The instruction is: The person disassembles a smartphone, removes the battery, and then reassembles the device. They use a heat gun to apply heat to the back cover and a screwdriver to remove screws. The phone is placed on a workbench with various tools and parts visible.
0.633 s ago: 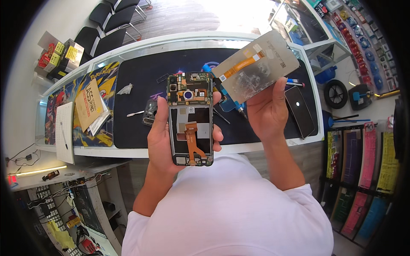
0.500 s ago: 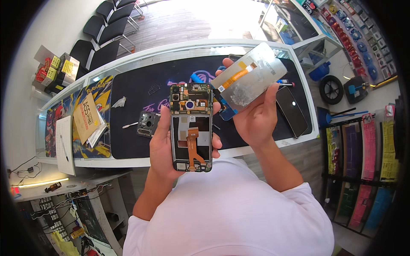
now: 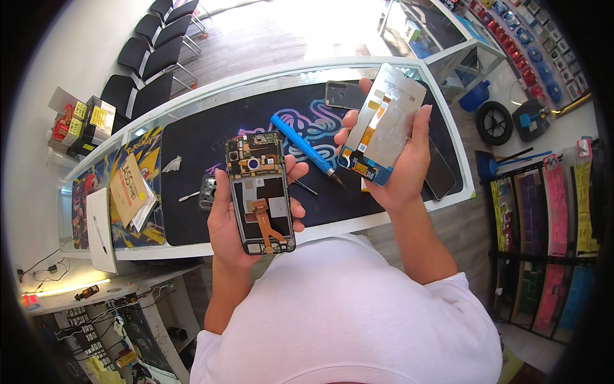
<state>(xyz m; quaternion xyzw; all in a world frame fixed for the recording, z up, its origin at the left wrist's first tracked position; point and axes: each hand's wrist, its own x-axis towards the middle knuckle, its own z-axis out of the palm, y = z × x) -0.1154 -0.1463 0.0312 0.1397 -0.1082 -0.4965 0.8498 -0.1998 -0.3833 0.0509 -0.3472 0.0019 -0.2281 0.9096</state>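
My left hand (image 3: 231, 224) grips an opened smartphone (image 3: 261, 192), its circuit board, camera and orange flex cable bared toward me. The fingers wrap around its right side and the thumb lies along its left. In my right hand (image 3: 403, 173) is a phone display panel (image 3: 387, 118), silvery on its back, with an orange-and-white ribbon and a blue lower edge. It leans to the right between thumb and fingers, apart from the phone. A blue soldering iron (image 3: 304, 145) lies on the black mat (image 3: 192, 141) between my hands, with a thin dark tool (image 3: 306, 187) below it.
A camera-side phone cover (image 3: 208, 192), partly hidden by my left hand, lies near a white-tipped stick (image 3: 188, 196). Dark phones lie at the mat's back (image 3: 345, 95) and right (image 3: 441, 169). Papers (image 3: 134, 189) and a white notebook with a pen (image 3: 102, 230) cover the counter's left end.
Both hands have shifted, the left one leftward with the phone. The display panel has turned more upright, and the blue soldering iron between the hands now shows in full.
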